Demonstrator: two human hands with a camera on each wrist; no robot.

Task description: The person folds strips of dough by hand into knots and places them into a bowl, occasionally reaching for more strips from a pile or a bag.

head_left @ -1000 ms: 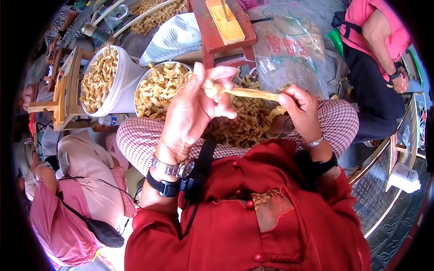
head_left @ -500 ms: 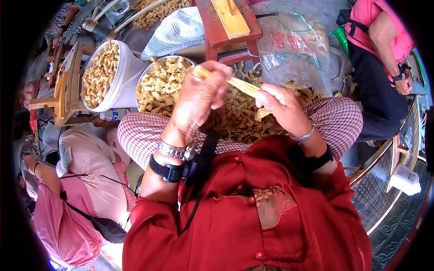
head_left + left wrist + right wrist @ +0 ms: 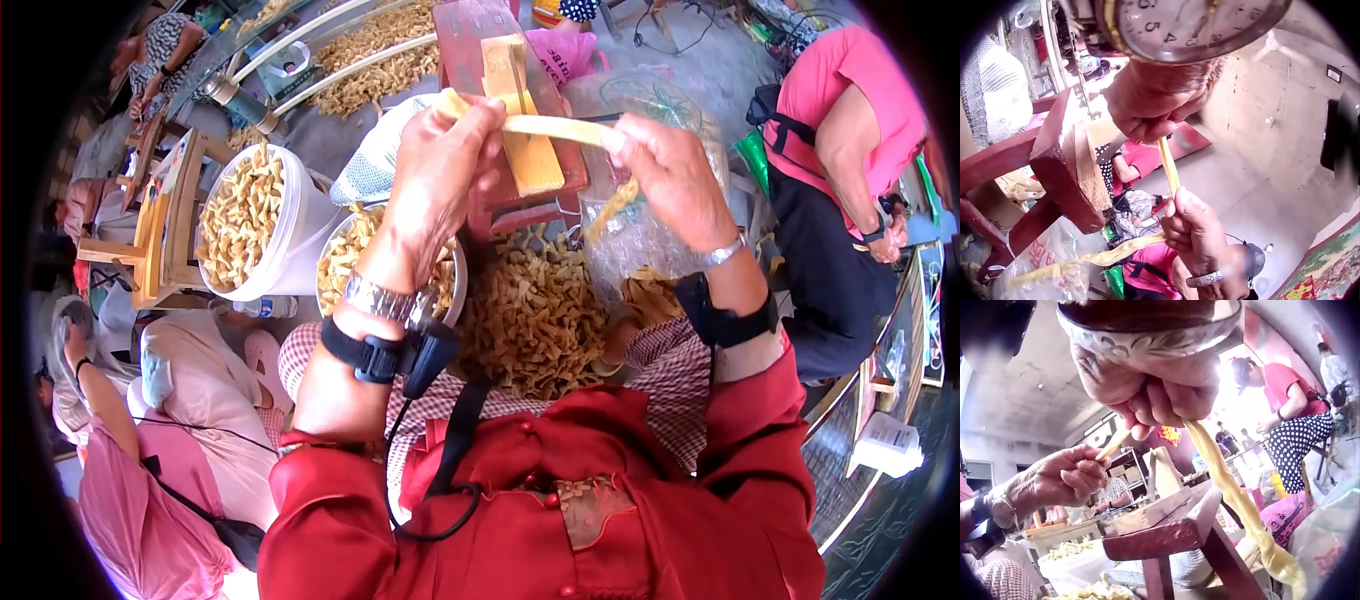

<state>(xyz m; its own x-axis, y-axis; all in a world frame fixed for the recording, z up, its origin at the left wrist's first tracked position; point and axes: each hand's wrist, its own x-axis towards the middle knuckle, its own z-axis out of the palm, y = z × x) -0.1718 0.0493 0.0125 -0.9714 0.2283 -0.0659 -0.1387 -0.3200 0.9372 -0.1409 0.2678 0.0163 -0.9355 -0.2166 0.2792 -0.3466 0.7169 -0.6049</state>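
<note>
A long pale yellow strip [image 3: 560, 129] is stretched between both hands, above a red stool [image 3: 465, 60] with a wooden block [image 3: 535, 165] on it. My left hand [image 3: 440, 150] pinches the strip near one end, a short bit showing past the thumb. Thumb and fingers of my right hand [image 3: 680, 175] grip it further along. From the right hand hangs a loose, twisted tail of the strip [image 3: 1229, 487], clear in the right wrist view. Below lies a heap of similar folded pieces [image 3: 530, 310], with a bucket [image 3: 461, 285] of knotted pieces beside it, partly hidden by the left forearm.
Left of these stands a large white bucket [image 3: 312, 225] filled with knotted pieces, next to a wooden bench [image 3: 150, 250]. Clear plastic sacking [image 3: 650, 230] lies right of the stool. Seated people flank both sides, one in a pink shirt [image 3: 835, 90] at the right.
The left hand, spread open a second ago with the strip across it, now pinches the strip. Both hands have moved forward over the stool, and the head view has shifted to show more ahead.
</note>
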